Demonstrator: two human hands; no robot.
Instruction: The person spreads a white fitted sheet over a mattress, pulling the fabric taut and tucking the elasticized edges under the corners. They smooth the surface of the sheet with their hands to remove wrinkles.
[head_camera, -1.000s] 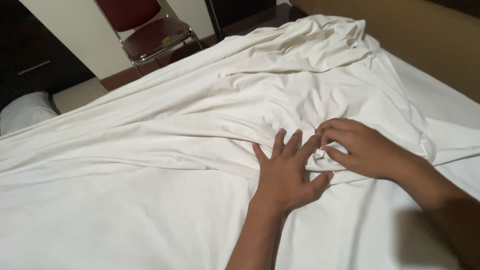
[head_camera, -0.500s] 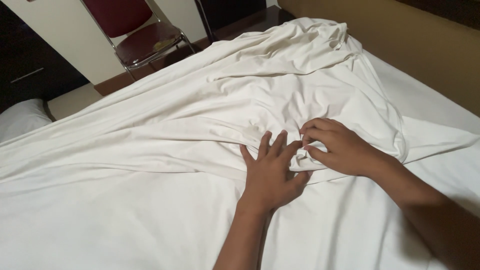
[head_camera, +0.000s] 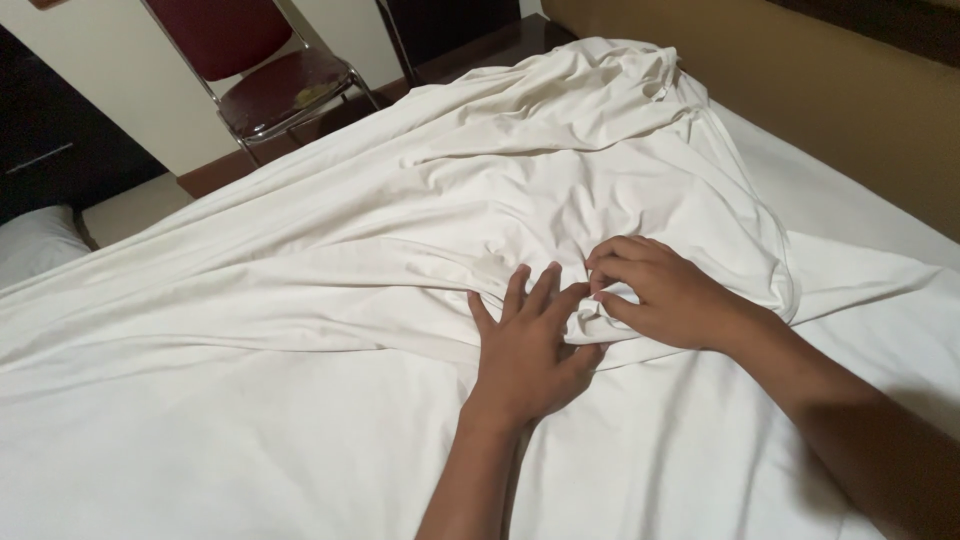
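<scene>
Head view, one moment.

Left hand (head_camera: 528, 345): lies flat on the white sheet (head_camera: 380, 270) at lower centre of the frame, fingers spread and released, palm pressing the cloth down. It grasps nothing.

Right hand (head_camera: 665, 298): just right of the left, fingertips touching it. Fingers are curled and pinch a small fold of the sheet between thumb and fingertips, so it is clenched on cloth.

The sheet lies loose and rumpled over the bed (head_camera: 850, 210). Its bunched part runs from upper centre down to the hands, with long creases fanning toward the left edge. A smoother layer shows at lower left and at right.

Judgement on doing this well: the flat hand should hold its spot firmly so the cloth under it does not creep. The pinching hand should take only the top layer and draw it along the crease, not across it, or new wrinkles are likely.

Surroundings: a chair (head_camera: 270, 70) with a dark red seat and metal frame stands at upper left. A pillow (head_camera: 35, 245) sits at the left edge. A tan headboard (head_camera: 800, 70) runs along the upper right.

Packages, labels, signs: none visible anywhere in the frame.
</scene>
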